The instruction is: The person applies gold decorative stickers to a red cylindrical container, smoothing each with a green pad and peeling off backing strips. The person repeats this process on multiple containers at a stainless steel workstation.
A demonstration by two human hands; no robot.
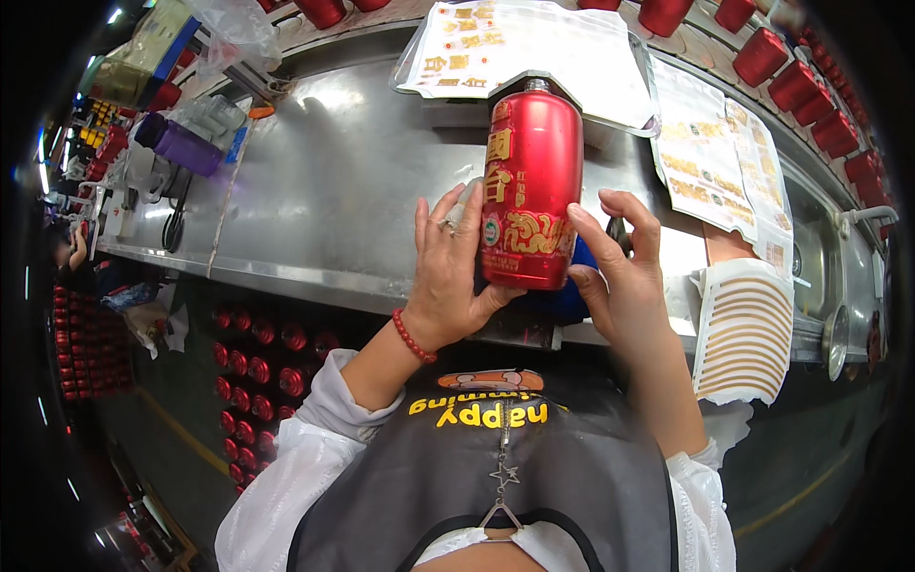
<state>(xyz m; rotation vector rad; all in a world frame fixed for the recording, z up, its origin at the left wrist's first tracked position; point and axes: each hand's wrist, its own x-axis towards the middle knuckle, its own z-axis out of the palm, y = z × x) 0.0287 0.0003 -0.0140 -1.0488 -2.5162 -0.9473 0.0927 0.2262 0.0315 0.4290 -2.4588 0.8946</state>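
A glossy red bottle (534,181) with gold lettering and a gold decorative band lies with its metallic neck pointing away from me. My left hand (440,262), with a ring and a red bead bracelet, is closed along its left side, thumb at the base. My right hand (629,257) is at the bottle's lower right side, fingers curved and apart. Its index fingertip touches or nearly touches the gold band. A small dark object (618,234) shows between its fingers, and I cannot make out what it is. Part of a blue object (564,303) shows under the bottle.
A tray of gold decal sheets (572,48) stands beyond the bottle, with more sheets (705,181) and a sheet of curved gold strips (746,334) at right. A purple bottle (181,145) stands left on the metal bench (315,191). Red bottles (801,86) line the far right.
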